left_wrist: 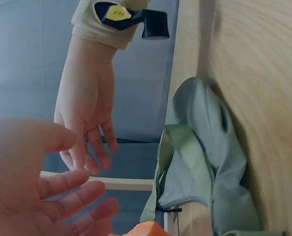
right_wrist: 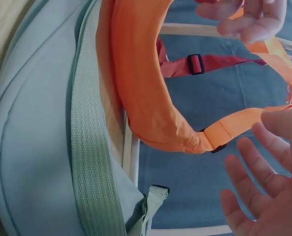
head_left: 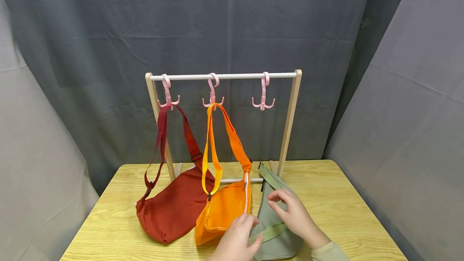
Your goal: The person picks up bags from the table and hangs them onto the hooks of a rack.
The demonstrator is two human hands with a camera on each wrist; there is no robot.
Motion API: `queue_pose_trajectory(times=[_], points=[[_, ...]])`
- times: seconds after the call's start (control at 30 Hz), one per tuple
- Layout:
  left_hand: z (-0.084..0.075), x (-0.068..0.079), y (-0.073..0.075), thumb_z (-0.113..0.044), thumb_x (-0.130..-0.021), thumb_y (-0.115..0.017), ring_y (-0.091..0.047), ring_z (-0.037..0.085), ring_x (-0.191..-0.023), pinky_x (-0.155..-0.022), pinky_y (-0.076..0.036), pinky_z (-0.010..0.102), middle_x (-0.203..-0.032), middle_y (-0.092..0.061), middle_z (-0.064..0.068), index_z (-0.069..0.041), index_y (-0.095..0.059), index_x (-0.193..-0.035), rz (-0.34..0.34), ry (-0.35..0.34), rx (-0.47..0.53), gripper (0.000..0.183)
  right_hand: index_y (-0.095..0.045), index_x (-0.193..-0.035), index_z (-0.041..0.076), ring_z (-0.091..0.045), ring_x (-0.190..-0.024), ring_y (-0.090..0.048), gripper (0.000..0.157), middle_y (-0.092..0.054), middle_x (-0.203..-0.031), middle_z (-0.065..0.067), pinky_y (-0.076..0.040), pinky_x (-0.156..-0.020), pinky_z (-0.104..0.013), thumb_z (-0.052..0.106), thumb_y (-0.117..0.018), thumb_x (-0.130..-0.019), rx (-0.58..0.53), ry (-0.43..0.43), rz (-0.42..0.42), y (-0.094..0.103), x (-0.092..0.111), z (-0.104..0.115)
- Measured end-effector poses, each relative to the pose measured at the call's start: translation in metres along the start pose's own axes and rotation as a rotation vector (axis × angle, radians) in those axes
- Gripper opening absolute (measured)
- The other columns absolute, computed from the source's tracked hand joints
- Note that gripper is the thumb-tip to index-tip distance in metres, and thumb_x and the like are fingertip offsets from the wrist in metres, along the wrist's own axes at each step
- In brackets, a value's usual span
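Note:
A sage-green shoulder bag (head_left: 277, 228) lies on the table at the right, its webbing strap (right_wrist: 94, 132) running across it. Above this bag hovers my right hand (head_left: 291, 212), fingers loosely bent and holding nothing. My left hand (head_left: 237, 239) is low in front of the orange bag (head_left: 226, 204), its fingers apart and nothing between them; in the left wrist view both hands are off the green bag (left_wrist: 229, 167). The orange bag's strap loops over the middle pink hook (head_left: 212, 92). A dark red bag (head_left: 174, 204) stands at the left, its strap on the left pink hook (head_left: 168, 92).
A rack with wooden side posts (head_left: 290, 124) and a white top bar (head_left: 239, 76) stands at the back of the table (head_left: 348, 220). No strap is on the right pink hook (head_left: 264, 92). Grey cloth (head_left: 232, 23) hangs behind and along both sides.

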State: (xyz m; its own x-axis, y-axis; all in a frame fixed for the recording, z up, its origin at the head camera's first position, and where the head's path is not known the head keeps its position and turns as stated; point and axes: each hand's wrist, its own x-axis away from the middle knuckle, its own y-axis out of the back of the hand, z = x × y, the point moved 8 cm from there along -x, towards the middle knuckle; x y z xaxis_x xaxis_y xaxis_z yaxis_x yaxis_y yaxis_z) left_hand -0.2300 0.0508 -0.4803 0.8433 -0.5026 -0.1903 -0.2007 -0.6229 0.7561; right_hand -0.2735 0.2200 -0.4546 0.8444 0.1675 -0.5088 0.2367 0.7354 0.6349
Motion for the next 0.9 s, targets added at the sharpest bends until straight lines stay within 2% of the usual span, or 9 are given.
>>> queue_pose_trajectory(times=[0.2,0.43,0.53,0.7,0.9], points=[[0.006,-0.001,-0.016,-0.033,-0.094,-0.076,-0.056,0.006,-0.091,-0.080,-0.051,0.027,-0.103,-0.059,-0.007,-0.016,-0.064,-0.113,0.064,0.030,-0.029,0.028,-0.069,-0.101,0.027,-0.003,-0.093,-0.062,0.022,-0.065,-0.098,0.014,-0.055,-0.083,-0.029,0.011,-0.080,-0.090,0.074,0.043,0.044,-0.004,0.003,-0.003],[0.008,-0.002,-0.023,-0.035,-0.093,-0.077,-0.058,0.013,-0.095,-0.084,-0.053,0.030,-0.107,-0.061,0.000,-0.014,-0.066,-0.115,0.070,0.015,-0.095,0.033,-0.070,-0.103,0.025,-0.015,-0.096,-0.067,0.024,-0.066,-0.104,0.010,-0.056,-0.082,-0.033,0.011,-0.082,-0.088,0.169,0.078,0.143,-0.011,0.010,-0.008],[0.009,-0.001,-0.025,-0.037,-0.093,-0.076,-0.058,0.013,-0.097,-0.085,-0.053,0.029,-0.106,-0.060,-0.002,-0.013,-0.066,-0.115,0.070,0.017,-0.116,0.034,-0.070,-0.106,0.025,-0.015,-0.099,-0.068,0.025,-0.067,-0.107,0.009,-0.057,-0.083,-0.035,0.012,-0.081,-0.088,0.202,0.074,0.220,-0.016,0.013,-0.014],[0.011,0.000,-0.028,-0.037,-0.092,-0.076,-0.057,0.013,-0.097,-0.086,-0.052,0.030,-0.105,-0.058,-0.004,-0.013,-0.066,-0.116,0.075,0.031,-0.121,0.035,-0.072,-0.109,0.019,-0.021,-0.101,-0.069,0.022,-0.069,-0.109,0.006,-0.057,-0.084,-0.037,0.013,-0.080,-0.089,0.201,0.037,0.344,-0.023,0.018,-0.024],[0.014,-0.001,-0.030,-0.036,-0.092,-0.077,-0.057,0.014,-0.098,-0.087,-0.052,0.030,-0.106,-0.059,-0.004,-0.013,-0.066,-0.116,0.084,0.046,-0.121,0.035,-0.073,-0.109,0.018,-0.024,-0.100,-0.069,0.020,-0.070,-0.108,0.005,-0.056,-0.082,-0.038,0.020,-0.080,-0.090,0.223,0.029,0.387,-0.024,0.024,-0.028]])
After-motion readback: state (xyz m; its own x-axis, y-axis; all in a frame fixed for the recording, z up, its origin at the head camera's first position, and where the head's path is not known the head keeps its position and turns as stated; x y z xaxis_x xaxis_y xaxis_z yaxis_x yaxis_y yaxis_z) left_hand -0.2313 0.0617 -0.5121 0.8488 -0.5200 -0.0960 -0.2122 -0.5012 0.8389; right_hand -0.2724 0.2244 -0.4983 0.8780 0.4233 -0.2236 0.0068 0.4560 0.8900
